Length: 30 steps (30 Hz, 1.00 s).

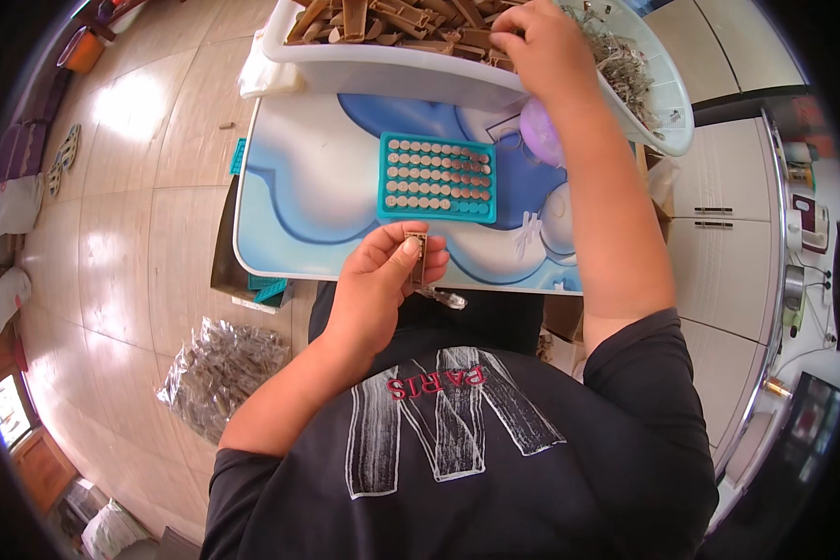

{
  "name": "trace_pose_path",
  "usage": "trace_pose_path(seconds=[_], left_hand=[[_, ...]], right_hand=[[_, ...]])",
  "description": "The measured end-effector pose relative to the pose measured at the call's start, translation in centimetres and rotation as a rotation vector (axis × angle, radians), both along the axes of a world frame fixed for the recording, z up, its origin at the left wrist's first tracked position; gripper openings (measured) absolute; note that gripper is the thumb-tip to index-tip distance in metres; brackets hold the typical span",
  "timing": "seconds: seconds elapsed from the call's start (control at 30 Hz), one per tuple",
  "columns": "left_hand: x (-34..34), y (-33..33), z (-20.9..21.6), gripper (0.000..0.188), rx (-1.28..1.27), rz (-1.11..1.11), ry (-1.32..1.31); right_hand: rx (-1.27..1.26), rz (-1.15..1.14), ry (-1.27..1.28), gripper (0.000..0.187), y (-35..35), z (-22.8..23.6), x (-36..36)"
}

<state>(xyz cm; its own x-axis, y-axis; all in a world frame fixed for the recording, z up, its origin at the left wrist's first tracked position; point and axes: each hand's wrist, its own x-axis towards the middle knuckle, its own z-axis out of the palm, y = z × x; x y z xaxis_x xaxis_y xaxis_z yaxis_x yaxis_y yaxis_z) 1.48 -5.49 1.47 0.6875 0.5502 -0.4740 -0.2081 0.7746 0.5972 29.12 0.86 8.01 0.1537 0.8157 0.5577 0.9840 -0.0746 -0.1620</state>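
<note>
My left hand [373,285] is closed around a narrow brown plastic casing [419,261], held upright with the thumb pressed on its open side near the table's front edge. A clear, shiny piece [446,298] shows just below that hand; its kind is not plain. My right hand [549,56] is at the near rim of a white bin [392,75], fingers bent among brown plastic casings [401,17]. Whatever its fingertips grip is hidden. Between the hands lies a teal tray [383,191] with rows of small round metallic discs [425,174]; several slots at its lower right show bare teal.
A white basket [674,112] with tangled wired parts [621,56] stands right of the bin. A purple round object [541,133] and white plastic pieces [528,233] lie on the blue-and-white table [299,224]. A bag of clear-wrapped items [222,373] rests on the floor at left.
</note>
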Motion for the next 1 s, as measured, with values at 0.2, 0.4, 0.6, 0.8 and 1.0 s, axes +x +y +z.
trace_pose_path(seconds=[0.2,0.4,0.6,0.8,1.0], left_hand=[[-0.7,-0.2,0.0,0.019,0.105,0.026,-0.034],[-0.8,-0.7,1.3,0.021,0.419,-0.166,-0.025],[-0.2,-0.9,1.6,0.024,0.321,-0.526,0.001],[0.0,-0.8,-0.4,0.033,-0.282,-0.354,-0.462],[0.6,-1.5,-1.4,0.041,-0.518,-0.317,-0.554]], right_hand=[[-0.048,-0.095,0.449,0.011,-4.7,2.7,-2.4],[-0.544,0.248,0.426,0.01,-12.0,1.4,-6.2],[-0.767,0.232,1.042,0.017,-13.7,-0.5,-8.6],[-0.27,0.497,1.381,0.048,-16.6,-4.3,-9.5],[-0.205,0.417,1.378,0.072,-18.1,-5.7,-11.2]])
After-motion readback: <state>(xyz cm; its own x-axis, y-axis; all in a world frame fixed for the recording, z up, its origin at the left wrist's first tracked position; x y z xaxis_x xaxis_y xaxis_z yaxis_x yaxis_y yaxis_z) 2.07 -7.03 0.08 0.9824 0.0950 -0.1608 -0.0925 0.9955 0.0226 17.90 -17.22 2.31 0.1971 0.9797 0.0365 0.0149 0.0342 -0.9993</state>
